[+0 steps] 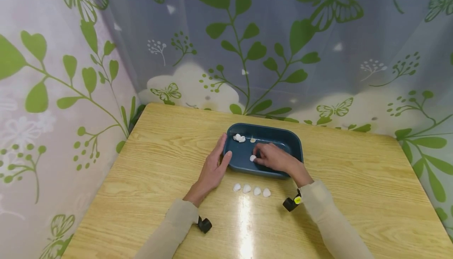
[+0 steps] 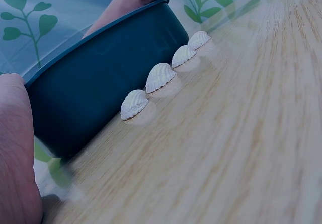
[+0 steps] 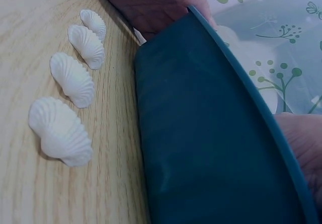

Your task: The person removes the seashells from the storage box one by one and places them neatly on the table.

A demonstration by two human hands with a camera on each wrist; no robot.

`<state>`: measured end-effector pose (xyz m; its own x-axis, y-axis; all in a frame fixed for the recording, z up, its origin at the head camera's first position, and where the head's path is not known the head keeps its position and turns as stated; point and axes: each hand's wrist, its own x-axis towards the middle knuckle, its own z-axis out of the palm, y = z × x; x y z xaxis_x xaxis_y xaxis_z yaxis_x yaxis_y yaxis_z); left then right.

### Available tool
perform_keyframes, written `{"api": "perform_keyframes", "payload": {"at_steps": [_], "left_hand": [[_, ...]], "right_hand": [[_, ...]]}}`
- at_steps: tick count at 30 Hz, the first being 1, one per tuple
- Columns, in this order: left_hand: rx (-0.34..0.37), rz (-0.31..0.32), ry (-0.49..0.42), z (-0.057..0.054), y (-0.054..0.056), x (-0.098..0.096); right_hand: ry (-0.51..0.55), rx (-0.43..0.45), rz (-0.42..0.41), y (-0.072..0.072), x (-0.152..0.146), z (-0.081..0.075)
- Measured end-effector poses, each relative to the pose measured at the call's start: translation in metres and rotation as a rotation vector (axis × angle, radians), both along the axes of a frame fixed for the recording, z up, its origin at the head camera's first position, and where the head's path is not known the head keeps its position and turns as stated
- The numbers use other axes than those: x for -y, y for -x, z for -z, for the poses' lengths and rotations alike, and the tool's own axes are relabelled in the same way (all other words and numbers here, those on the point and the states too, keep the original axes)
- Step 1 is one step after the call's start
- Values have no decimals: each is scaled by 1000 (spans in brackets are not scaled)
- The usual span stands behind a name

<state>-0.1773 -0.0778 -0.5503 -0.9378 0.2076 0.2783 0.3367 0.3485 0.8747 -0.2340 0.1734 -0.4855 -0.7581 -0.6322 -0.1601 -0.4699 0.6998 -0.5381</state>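
1. Pale fabric with green leaves and butterflies, a patterned curtain [image 1: 67, 78], hangs along the left edge and behind the wooden table [image 1: 141, 164].
2. Beige left sleeve [image 1: 173, 223], with a small black camera [image 1: 204, 224] at its cuff.
3. Left hand [image 1: 212, 168], laid against the left end of the dark blue tray [image 1: 240, 154]; its fingers are straight and close together, the thumb set apart toward the tray's near corner.
4. Shell cluster [image 1: 239, 138], white, inside the tray at its far left corner.
5. Row of four white shells [image 1: 246, 188] on the table, just in front of the tray's near wall, well spaced; the wrist views show their ribbed surfaces.
6. Small pale shell [image 1: 253, 140], lying alone in the tray near its far wall.
7. White shell [image 1: 253, 158], low inside the tray, pinched between thumb and curled fingers of the right hand [image 1: 272, 157], which reaches over the near rim.
8. Beige right sleeve [image 1: 332, 219], with a yellow-marked black camera [image 1: 290, 204] at its cuff.
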Motion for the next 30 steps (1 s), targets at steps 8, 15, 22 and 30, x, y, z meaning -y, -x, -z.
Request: {"api": "perform_keyframes", "payload": {"at_steps": [8,15,22,30], "left_hand": [[-3,2,0,0,1,-1],[9,-7,4,-1,0,0],[12,-2,-2,-2,0,0],[-5,-3,-4,-1,0,0]], "right_hand": [[28,13,4,-1,-3,-2],[65,-15,-4,-7,-3,-10],[87,-68,2,-20,0,-24],[128,-119,-8,-44,4,-41]]}}
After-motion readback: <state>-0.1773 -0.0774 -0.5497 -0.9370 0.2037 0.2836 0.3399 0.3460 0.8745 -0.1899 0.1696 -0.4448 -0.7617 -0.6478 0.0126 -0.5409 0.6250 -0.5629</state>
